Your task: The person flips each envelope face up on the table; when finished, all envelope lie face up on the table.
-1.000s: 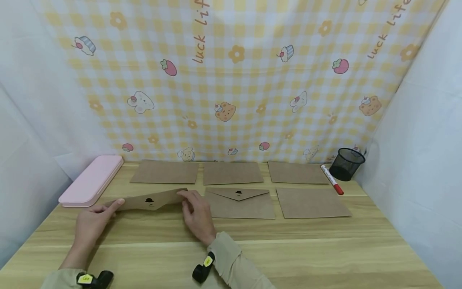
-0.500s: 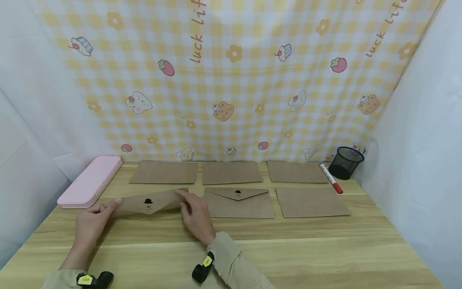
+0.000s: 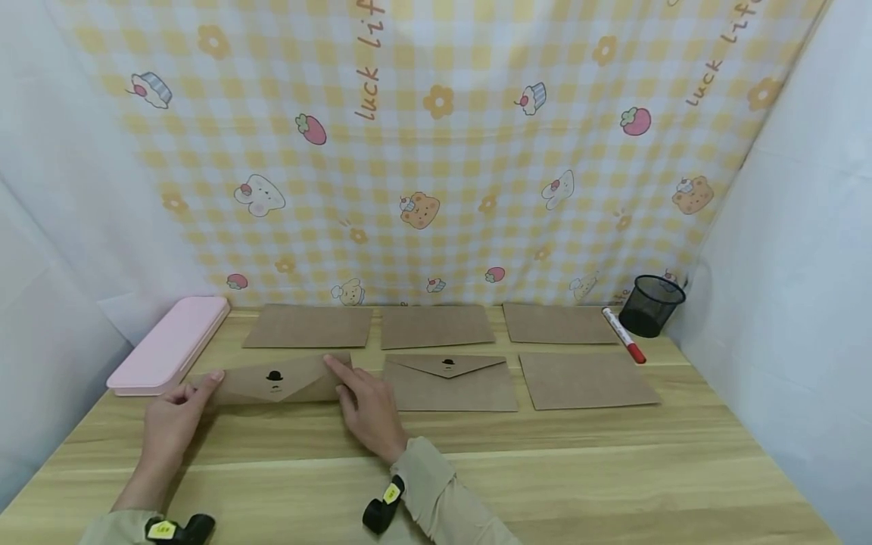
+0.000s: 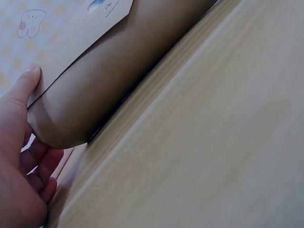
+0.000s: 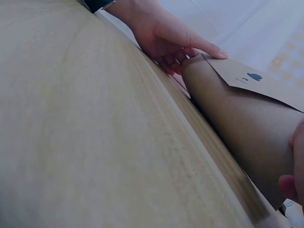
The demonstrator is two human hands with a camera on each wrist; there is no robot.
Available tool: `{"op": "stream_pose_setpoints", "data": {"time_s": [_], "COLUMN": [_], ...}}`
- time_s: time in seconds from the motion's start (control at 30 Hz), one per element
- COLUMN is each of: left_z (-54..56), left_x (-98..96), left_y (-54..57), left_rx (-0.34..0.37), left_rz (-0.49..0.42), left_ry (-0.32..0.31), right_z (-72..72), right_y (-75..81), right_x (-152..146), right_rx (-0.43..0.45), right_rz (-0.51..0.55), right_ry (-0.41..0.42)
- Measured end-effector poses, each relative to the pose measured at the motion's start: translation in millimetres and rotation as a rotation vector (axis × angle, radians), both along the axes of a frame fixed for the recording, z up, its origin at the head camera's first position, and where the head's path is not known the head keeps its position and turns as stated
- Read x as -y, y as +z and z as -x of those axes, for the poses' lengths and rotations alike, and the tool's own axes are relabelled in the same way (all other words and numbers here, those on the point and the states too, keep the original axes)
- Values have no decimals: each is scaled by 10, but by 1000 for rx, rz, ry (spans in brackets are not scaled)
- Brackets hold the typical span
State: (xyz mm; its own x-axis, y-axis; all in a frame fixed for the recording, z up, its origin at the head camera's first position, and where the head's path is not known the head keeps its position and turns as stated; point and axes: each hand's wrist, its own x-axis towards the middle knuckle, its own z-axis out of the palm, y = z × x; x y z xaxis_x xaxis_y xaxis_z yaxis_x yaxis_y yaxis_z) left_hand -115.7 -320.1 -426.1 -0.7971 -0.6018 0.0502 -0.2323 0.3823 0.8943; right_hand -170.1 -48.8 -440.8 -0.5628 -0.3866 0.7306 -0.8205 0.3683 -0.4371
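Observation:
A brown kraft envelope (image 3: 293, 384), its pointed flap (image 3: 245, 381) folded down and printed with a small black hat, is held between both hands at the left of the head view. My left hand (image 3: 173, 416) pinches its left end, thumb on the flap and the other fingers behind or below. At the right end, my right hand (image 3: 373, 412) grips the envelope, index finger laid on the flap's corner and thumb near the lower edge. In the left wrist view the envelope's body (image 4: 109, 71) bulges into a curve. Both wrist views show it standing over the wooden table.
Beside it lies a second envelope (image 3: 450, 393) with flap and hat showing. Other plain envelopes (image 3: 589, 382) lie in two rows. A pink case (image 3: 170, 344) is at left; a red-capped marker (image 3: 623, 334) and black mesh pen cup (image 3: 652, 306) are at back right.
The held envelope has turned its printed face more toward the head camera, so its flap shows wider. My right index finger has shifted slightly left along the flap.

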Motion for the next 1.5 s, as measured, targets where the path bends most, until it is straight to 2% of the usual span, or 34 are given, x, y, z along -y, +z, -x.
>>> {"op": "stream_pose_setpoints", "data": {"time_s": [0.37, 0.47, 0.57, 0.7, 0.9, 1.0, 1.07, 1.17, 1.3, 1.4, 1.5], "left_z": [-30, -38, -37, -25, 0, -7, -14, -17, -5, 4, 9], "left_x": [-5, 3, 19, 28, 12, 0, -5, -2, 16, 19, 13], "left_y": [9, 14, 12, 0, -23, -31, -30, -37, -60, -80, -91], "left_rx": [-67, -74, -82, -183, -443, -507, -510, -445, -268, -197, -193], "left_rz": [-49, -98, -165, -301, -575, -613, -595, -471, -170, -9, 30], "left_ry": [18, -8, -67, -170, -330, -370, -366, -327, -310, -325, -326], "right_z": [15, 16, 12, 17, 37, 37, 34, 25, 9, 2, -5], "right_y": [-21, -23, -17, -26, -49, -53, -53, -56, -55, -53, -54], "right_x": [13, 13, 7, 3, 9, 12, 17, 23, 14, 7, 9], "right_rx": [27, 40, 54, 57, 87, 97, 102, 118, 156, 172, 175], "right_rz": [44, 61, 65, 62, 90, 89, 82, 68, 53, 48, 45], "right_ry": [27, 23, 18, 14, 32, 35, 32, 16, -9, -24, -44]}}
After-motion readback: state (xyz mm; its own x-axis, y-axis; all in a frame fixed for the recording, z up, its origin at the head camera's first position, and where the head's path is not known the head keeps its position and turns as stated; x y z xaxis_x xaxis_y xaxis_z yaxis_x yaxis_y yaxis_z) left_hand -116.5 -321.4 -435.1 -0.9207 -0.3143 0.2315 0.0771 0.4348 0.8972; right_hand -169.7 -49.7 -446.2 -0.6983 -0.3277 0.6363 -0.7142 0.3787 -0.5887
